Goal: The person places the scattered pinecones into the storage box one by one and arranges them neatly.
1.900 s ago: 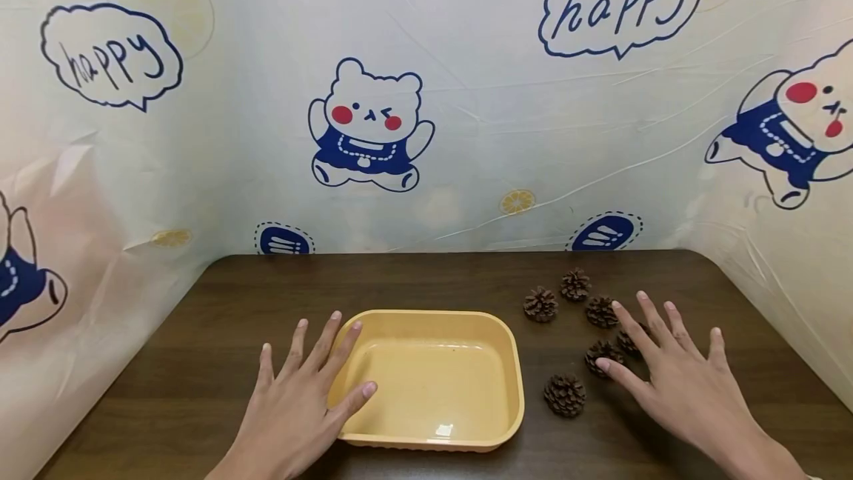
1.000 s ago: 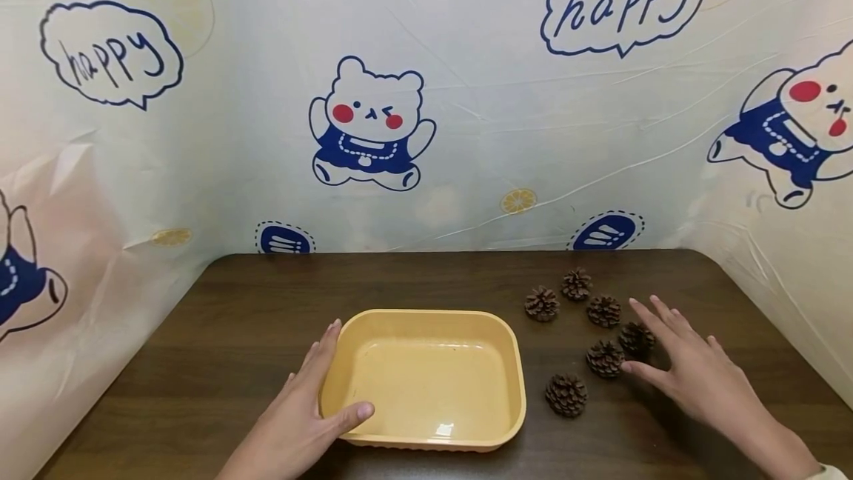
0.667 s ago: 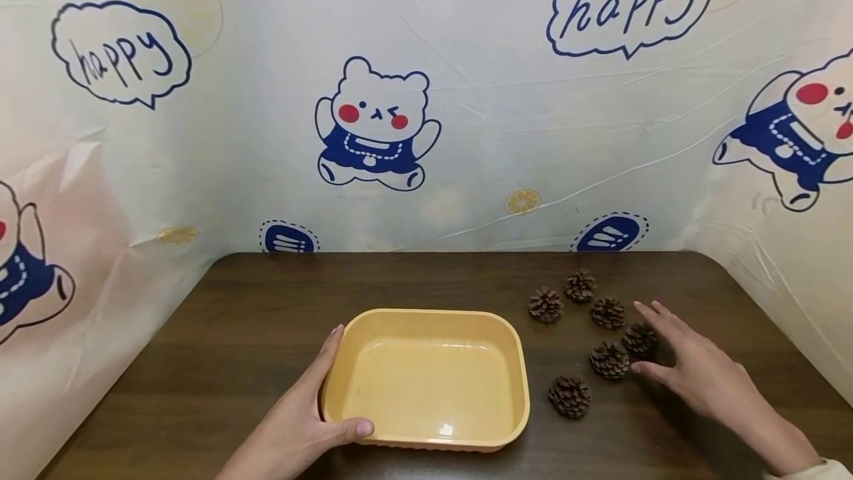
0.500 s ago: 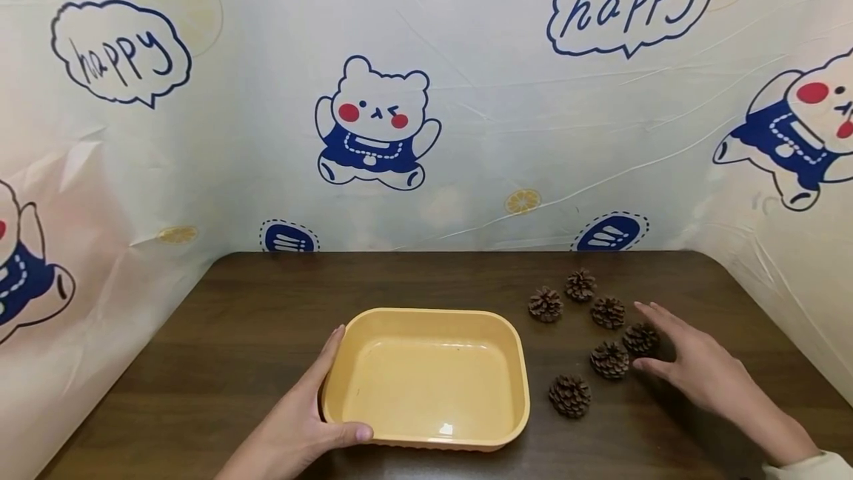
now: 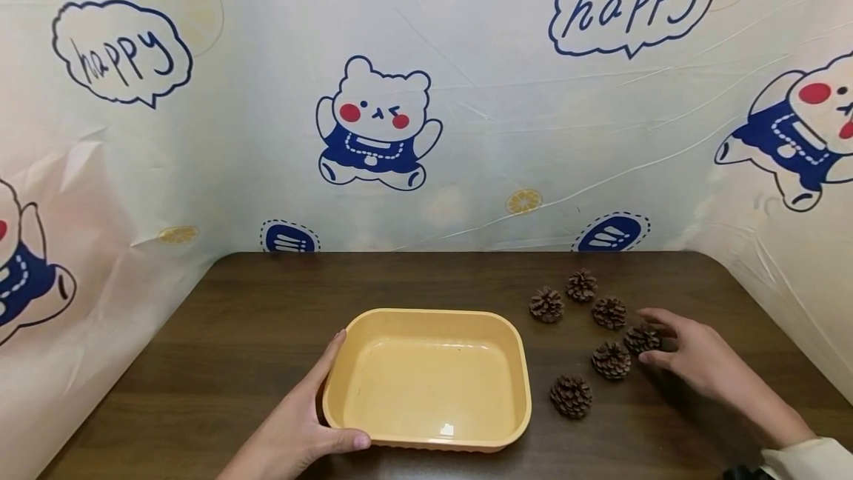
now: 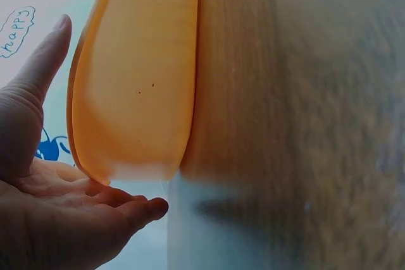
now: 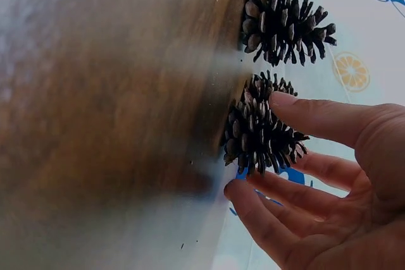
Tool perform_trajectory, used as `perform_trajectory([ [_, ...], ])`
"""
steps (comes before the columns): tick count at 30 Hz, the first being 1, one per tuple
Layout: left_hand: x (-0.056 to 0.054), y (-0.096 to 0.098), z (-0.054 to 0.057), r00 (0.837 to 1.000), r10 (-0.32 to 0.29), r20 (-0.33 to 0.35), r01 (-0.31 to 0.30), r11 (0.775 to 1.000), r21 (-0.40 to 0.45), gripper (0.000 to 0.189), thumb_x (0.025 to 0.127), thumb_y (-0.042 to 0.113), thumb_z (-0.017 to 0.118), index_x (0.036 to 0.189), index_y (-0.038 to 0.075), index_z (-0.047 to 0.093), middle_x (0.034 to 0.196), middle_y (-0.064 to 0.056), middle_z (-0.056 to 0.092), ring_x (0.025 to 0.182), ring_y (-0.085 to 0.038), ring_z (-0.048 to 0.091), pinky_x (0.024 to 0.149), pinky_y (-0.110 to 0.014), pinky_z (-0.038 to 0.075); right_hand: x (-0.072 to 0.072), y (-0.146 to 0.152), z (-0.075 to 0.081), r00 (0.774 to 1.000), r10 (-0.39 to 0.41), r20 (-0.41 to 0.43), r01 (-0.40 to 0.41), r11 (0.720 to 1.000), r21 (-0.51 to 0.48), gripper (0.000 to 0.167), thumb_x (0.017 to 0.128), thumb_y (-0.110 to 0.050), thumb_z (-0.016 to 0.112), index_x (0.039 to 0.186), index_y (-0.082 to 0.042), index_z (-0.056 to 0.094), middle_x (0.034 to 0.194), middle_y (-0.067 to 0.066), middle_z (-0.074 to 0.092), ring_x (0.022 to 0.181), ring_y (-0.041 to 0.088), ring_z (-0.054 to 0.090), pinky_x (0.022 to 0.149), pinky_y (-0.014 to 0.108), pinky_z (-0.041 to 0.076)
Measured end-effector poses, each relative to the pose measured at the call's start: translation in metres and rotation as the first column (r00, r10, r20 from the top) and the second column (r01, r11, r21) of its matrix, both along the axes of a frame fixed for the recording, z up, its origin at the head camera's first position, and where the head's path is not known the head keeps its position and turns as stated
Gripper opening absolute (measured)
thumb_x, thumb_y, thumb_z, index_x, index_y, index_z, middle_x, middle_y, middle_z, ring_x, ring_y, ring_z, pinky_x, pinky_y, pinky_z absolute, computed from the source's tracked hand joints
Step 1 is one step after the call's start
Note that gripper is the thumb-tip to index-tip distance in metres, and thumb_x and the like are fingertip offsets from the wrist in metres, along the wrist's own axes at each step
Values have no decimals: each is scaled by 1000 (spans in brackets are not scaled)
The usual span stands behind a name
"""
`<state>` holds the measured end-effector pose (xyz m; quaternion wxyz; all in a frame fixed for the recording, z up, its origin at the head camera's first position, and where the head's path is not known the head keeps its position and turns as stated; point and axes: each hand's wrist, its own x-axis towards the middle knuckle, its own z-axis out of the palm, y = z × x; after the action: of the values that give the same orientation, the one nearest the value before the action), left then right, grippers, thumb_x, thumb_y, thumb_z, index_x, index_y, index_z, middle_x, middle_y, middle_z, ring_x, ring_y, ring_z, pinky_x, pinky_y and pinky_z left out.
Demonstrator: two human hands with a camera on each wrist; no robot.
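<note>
A brown pine cone (image 5: 642,340) sits on the bench (image 5: 266,317) to the right of a yellow tray (image 5: 426,387), between the thumb and fingers of the right hand (image 5: 703,361). That hand's thumb and fingers are parted about the cone; the right wrist view shows the thumb tip at its upper side and a gap below it before the forefinger, but whether the thumb touches it I cannot tell.

The tray is a shallow rectangle with rounded corners. Its inner floor shows smooth and plain, with a few dark specks and a bright glint near the front. The left hand (image 5: 293,421) cups its front left corner, straight fingers along the left wall and the thumb stretched out by the near rim.

Five more pine cones lie outside the tray: a neighbour (image 5: 611,361) just beside the first, a front cone (image 5: 571,397) nearest the tray, and three behind, the middle one (image 5: 609,312), the farthest one (image 5: 582,286) and the leftmost one (image 5: 546,305).

The bench is dark brown wood grain with rounded far corners. A pale cloth (image 5: 480,95) surrounds it, printed with blue-clad bears, "happy" bubbles and orange slices. A light sleeve (image 5: 809,458) covers the right forearm.

Up close, the cones' spread scales are dark with greyish tips.
</note>
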<state>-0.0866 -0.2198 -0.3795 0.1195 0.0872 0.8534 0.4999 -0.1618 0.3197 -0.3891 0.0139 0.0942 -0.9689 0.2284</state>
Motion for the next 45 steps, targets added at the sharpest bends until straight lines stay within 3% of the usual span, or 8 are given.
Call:
perform_trajectory([
  [7, -1, -1, -1, 1000, 12, 16, -13, 999, 39, 131, 77, 27, 95, 171, 21, 4, 174, -17, 19, 127, -18, 56, 101, -9, 42, -2, 2, 1, 1000, 2, 22, -1, 999, -42, 54, 87, -8, 82, 134, 7, 60, 126, 35, 66, 108, 51, 67, 85, 62, 55],
  [11, -2, -1, -3, 1000, 9, 21, -10, 999, 34, 130, 77, 28, 95, 171, 22, 5, 174, -17, 21, 127, -16, 55, 101, -9, 41, -2, 4, 1, 1000, 1, 18, 0, 998, -67, 46, 87, -6, 81, 128, 5, 64, 125, 34, 67, 106, 49, 68, 83, 58, 56],
  [18, -3, -2, -4, 999, 3, 35, -4, 999, 50, 130, 78, 27, 95, 171, 21, 3, 174, -18, 20, 127, -16, 55, 100, -9, 42, -4, 5, 1, 999, -9, 38, 12, 996, -86, 41, 88, -7, 80, 124, 4, 66, 124, 34, 67, 105, 46, 69, 76, 41, 55],
  [22, -3, -2, -5, 999, 5, 45, -8, 998, 63, 130, 78, 26, 95, 171, 22, 3, 174, -18, 19, 126, -17, 55, 99, -9, 42, -4, 4, 1, 999, -13, 33, 15, 997, -82, 39, 88, -7, 81, 123, 4, 66, 121, 33, 69, 104, 46, 70, 78, 47, 57],
  [35, -2, -3, -5, 999, 30, 34, -29, 999, -18, 131, 76, 32, 95, 171, 24, 5, 174, -17, 23, 135, -21, 49, 103, -9, 39, -1, 0, 8, 999, -36, 18, 38, 997, -71, 42, 89, -13, 82, 125, 1, 67, 114, 26, 74, 100, 42, 71, 82, 60, 55],
  [45, -2, -2, -6, 999, 33, 28, -33, 999, -14, 131, 76, 31, 96, 171, 25, 5, 174, -17, 22, 136, -21, 49, 103, -8, 37, 3, -17, 25, 999, -40, -33, 37, 996, -78, 43, 88, -25, 85, 123, -4, 71, 95, 7, 76, 85, 23, 72, 69, 35, 52],
])
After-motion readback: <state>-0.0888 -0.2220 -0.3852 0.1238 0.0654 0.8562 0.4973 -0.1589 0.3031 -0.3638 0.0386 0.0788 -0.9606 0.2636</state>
